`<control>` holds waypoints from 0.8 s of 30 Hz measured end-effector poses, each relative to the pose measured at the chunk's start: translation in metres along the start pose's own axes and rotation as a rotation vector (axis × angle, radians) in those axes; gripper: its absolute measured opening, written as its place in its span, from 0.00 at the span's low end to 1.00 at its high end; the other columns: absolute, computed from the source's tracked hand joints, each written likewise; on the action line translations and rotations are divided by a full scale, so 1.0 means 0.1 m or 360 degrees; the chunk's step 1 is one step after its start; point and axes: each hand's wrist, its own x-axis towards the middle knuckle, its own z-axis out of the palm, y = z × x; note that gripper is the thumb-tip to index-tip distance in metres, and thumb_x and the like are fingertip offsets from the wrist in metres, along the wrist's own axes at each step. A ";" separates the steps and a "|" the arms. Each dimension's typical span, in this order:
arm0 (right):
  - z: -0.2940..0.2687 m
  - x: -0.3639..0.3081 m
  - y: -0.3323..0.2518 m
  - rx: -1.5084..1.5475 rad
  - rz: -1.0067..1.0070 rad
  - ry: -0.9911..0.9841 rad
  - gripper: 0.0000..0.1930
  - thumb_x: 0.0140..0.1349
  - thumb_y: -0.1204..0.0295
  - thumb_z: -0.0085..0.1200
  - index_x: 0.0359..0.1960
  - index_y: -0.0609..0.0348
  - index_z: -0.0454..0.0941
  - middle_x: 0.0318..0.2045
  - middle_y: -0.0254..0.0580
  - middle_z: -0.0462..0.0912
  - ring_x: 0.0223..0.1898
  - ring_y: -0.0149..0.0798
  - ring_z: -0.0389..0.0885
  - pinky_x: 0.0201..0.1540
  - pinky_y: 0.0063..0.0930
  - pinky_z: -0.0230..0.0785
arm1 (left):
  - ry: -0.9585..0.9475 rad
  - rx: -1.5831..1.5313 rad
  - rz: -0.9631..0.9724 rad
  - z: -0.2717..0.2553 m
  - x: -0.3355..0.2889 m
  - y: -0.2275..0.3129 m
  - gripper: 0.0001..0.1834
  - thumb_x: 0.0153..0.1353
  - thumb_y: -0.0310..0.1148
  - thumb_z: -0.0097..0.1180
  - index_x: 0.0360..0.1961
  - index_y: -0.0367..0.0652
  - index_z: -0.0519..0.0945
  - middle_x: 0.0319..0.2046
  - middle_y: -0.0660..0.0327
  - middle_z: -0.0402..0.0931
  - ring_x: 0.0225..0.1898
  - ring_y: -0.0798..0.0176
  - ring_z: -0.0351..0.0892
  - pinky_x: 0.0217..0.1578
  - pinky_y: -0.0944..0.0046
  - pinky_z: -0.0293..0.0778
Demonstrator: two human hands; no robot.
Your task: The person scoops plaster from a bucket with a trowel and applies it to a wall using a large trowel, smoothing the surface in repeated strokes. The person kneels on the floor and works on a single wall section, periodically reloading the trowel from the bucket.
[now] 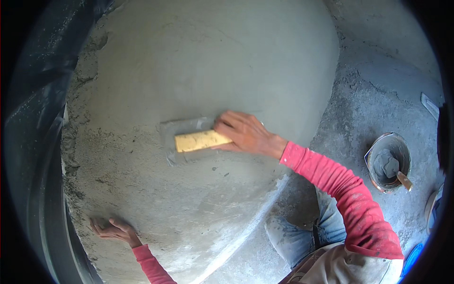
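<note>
My right hand is wrapped round the thick yellow handle of a plastering trowel. The trowel's flat, mortar-smeared blade lies against the grey plastered wall. Around and above the blade the plaster looks smooth and damp; below and to the left it is rougher and paler. At the lower left, my left hand holds nothing and rests against the rough plaster near the wall's edge, its fingers loosely apart.
A bucket of grey mortar stands on the concrete floor at the right, a wooden-handled trowel in it. Farther right lies a flat float-like tool. Dark plastic sheeting and a dark frame border the wall's left side.
</note>
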 end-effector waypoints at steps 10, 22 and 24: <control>-0.73 1.18 1.06 -0.0708 0.0700 0.0801 0.21 0.59 0.57 0.67 0.44 0.56 0.74 0.41 0.46 0.76 0.45 0.51 0.78 0.41 0.47 0.74 | -0.0071 -0.0019 0.0006 0.00 -0.03 -0.08 0.37 0.74 0.56 0.41 0.68 0.32 0.58 0.68 0.43 0.56 0.67 0.43 0.58 0.65 0.43 0.61; -1.29 0.46 2.57 -0.0905 0.1892 0.0927 0.32 0.65 0.42 0.55 0.51 0.62 0.73 0.47 0.59 0.80 0.49 0.60 0.81 0.50 0.56 0.74 | -0.0110 0.0027 -0.0021 0.00 0.03 -0.02 0.39 0.74 0.59 0.36 0.68 0.32 0.56 0.69 0.41 0.55 0.69 0.40 0.56 0.64 0.39 0.60; -1.41 0.68 2.65 -0.0662 0.1745 0.0852 0.34 0.66 0.39 0.52 0.52 0.61 0.72 0.45 0.60 0.82 0.49 0.60 0.82 0.50 0.54 0.73 | -0.0183 0.0104 -0.0022 -0.01 0.01 0.01 0.40 0.74 0.60 0.36 0.68 0.31 0.55 0.69 0.40 0.55 0.69 0.39 0.56 0.64 0.40 0.61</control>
